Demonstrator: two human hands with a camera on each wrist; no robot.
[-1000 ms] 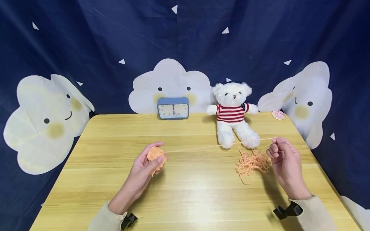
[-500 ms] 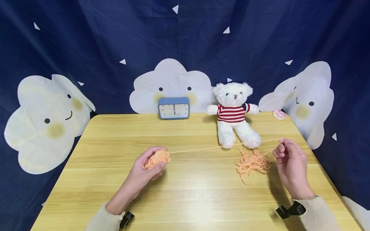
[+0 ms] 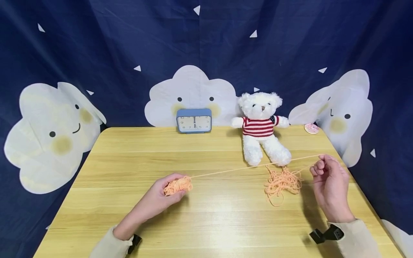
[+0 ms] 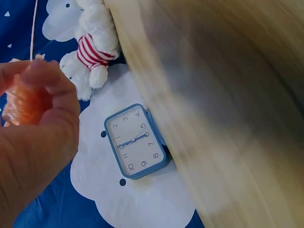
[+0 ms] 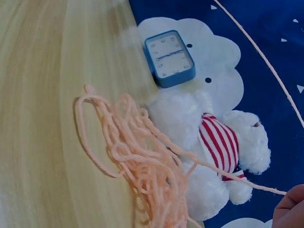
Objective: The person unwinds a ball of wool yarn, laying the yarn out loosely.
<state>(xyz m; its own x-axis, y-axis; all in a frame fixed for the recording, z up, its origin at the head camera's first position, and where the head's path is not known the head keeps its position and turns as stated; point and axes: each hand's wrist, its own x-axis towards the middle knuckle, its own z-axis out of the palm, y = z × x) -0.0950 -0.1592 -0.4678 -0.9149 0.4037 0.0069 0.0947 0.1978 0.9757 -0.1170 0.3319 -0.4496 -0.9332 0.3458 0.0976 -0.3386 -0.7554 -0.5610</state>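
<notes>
My left hand [image 3: 161,195] grips a small ball of peach yarn [image 3: 180,185], fingers behind it and thumb in front. From that ball a taut strand [image 3: 222,172] runs across to my right hand [image 3: 330,190], which pinches it between thumb and fingertips. A second stretch of strand drops from the right hand to a loose, tangled yarn pile [image 3: 283,181] on the table. In the right wrist view the pile [image 5: 152,175] shows many loops, and only part of the right hand [image 5: 290,209] appears at the corner.
A white teddy bear [image 3: 259,123] in a red-striped sweater sits at the back, its feet just behind the yarn pile. A blue clock [image 3: 194,121] stands at the table's rear edge. A pink round disc [image 3: 311,128] lies in the back right corner of the wooden table [image 3: 219,222].
My right hand has moved to the right with the strand, lengthening the stretch between hands. My left hand has lowered slightly and turned the yarn ball. The loose pile stays in place.
</notes>
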